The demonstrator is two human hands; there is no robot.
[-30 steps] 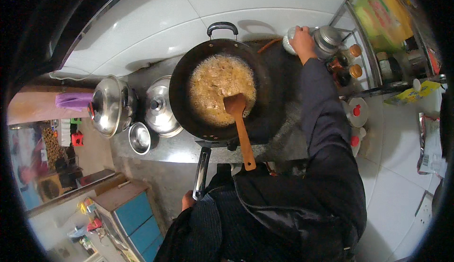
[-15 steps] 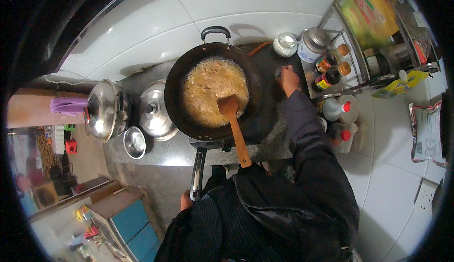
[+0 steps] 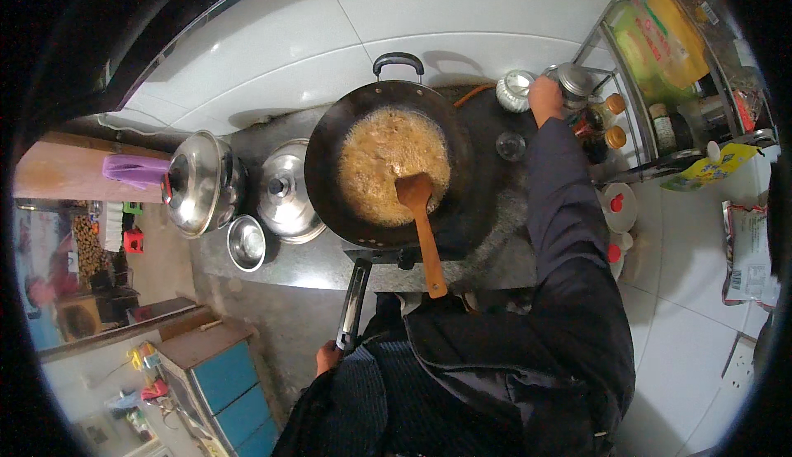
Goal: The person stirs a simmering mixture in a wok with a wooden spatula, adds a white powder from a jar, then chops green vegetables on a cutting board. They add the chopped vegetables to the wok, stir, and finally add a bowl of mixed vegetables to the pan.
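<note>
Fingers of the left hand wrap the wok handle at six o'clock; the wok looks heavy. Right hand grips a steel jar at two o'clock, likely slick.

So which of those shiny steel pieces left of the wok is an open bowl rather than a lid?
The small steel bowl at the counter's front edge: it lies open side up. The domed lid and the flatter lid behind it both carry knobs.

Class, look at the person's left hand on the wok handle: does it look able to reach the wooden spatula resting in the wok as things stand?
Probably yes. The left hand grips the wok handle, and the wooden spatula has its grip end just beside that, with nothing between them; it would have to let go first.
</note>
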